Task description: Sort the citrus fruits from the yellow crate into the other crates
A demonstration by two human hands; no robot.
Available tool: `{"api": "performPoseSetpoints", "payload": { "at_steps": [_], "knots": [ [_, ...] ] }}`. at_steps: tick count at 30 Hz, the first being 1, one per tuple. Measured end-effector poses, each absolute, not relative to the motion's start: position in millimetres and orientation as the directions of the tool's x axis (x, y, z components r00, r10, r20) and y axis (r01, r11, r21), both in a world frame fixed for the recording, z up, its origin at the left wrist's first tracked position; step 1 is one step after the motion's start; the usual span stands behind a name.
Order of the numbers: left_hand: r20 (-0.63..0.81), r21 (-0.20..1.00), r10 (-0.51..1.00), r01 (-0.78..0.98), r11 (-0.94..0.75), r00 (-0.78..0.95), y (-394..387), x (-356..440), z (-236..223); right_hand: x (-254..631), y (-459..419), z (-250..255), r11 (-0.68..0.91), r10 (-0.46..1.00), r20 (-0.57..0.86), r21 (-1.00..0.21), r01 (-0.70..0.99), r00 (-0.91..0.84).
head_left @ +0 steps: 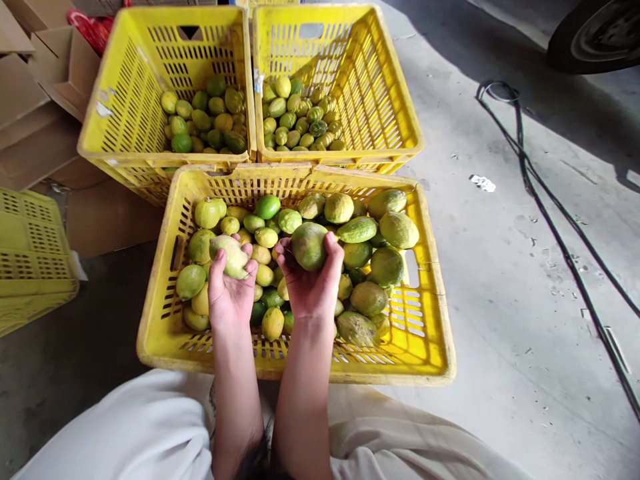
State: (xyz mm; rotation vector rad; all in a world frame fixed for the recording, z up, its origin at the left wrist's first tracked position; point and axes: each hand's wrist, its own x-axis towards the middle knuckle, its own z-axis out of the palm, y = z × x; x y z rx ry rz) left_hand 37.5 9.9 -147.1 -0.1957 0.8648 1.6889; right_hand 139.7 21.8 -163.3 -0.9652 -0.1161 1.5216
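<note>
The back left basket [163, 159], back right basket [376, 87] and front basket [442, 327] hold fruit [273, 324]. Between the front basket's edges, the left hand [231, 283] hugs a pale fruit [232, 255] in its fingers, the right hand [313, 283] a green fruit [309, 246]

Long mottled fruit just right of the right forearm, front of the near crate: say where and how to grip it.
Probably best pinched across its middle, from above and the near side: the long mottled fruit lies lengthwise left to right, another fruit crowds its far side, and its near side looks open.
</note>
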Motion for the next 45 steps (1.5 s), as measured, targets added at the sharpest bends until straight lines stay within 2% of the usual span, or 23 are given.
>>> {"api": "performPoseSetpoints", "payload": {
  "at_steps": [2, 5, 11, 15, 20, 25, 29, 32, 37, 40, 45],
  "knots": [
    [-0.550, 0.426, 0.771, -0.902, -0.073, -0.322, 10, 38, -145, 141, 23, -161, -0.248, 0.877, -0.476, -0.573, -0.781, 0.071],
    [-0.571, 0.415, 0.751, -0.906, -0.083, -0.331, 10, 39, -142, 140, 23, -159, -0.201, 0.893, -0.441, -0.569, -0.798, 0.089],
    [-0.616, 0.420, 0.722, -0.907, -0.039, -0.316, 11, 39, -142, 138, 24, -170, -0.199, 0.847, -0.503, -0.600, -0.775, 0.172],
    [-0.559, 0.447, 0.779, -0.895, -0.005, -0.283, 9, 37, -150, 143, 24, -173, -0.213, 0.865, -0.487, -0.574, -0.791, 0.121],
    [-0.581, 0.476, 0.739, -0.879, -0.031, -0.341, 10, 38, -154, 143, 23, -165, -0.170, 0.869, -0.478, -0.528, -0.832, 0.125],
    [-0.568, 0.406, 0.772, -0.913, -0.038, -0.285, 10, 38, -147, 134, 24, -162, -0.126, 0.859, -0.481, -0.529, -0.839, 0.174],
    [-0.593, 0.329, 0.775, -0.944, -0.017, -0.220, 9, 34, -142, 134, 26, -161, -0.161, 0.828, -0.545, -0.452, -0.877, 0.129],
    [-0.606, 0.331, 0.771, -0.943, 0.019, -0.197, 9, 33, -141, 136, 26, -160, -0.180, 0.814, -0.575, -0.384, -0.906, 0.082],
    [-0.568, 0.425, 0.790, -0.904, 0.041, -0.231, 7, 36, -144, 133, 27, -154, -0.196, 0.833, -0.552, -0.351, -0.916, 0.033],
    [-0.533, 0.396, 0.818, -0.918, 0.017, -0.215, 3, 36, -146, 132, 27, -152, -0.232, 0.819, -0.573, -0.341, -0.911, 0.006],
    [-0.469, 0.342, 0.859, -0.939, -0.037, -0.204, 1, 36, -144, 134, 28, -156, -0.206, 0.806, -0.591, -0.345, -0.916, 0.041]
  ]
}}
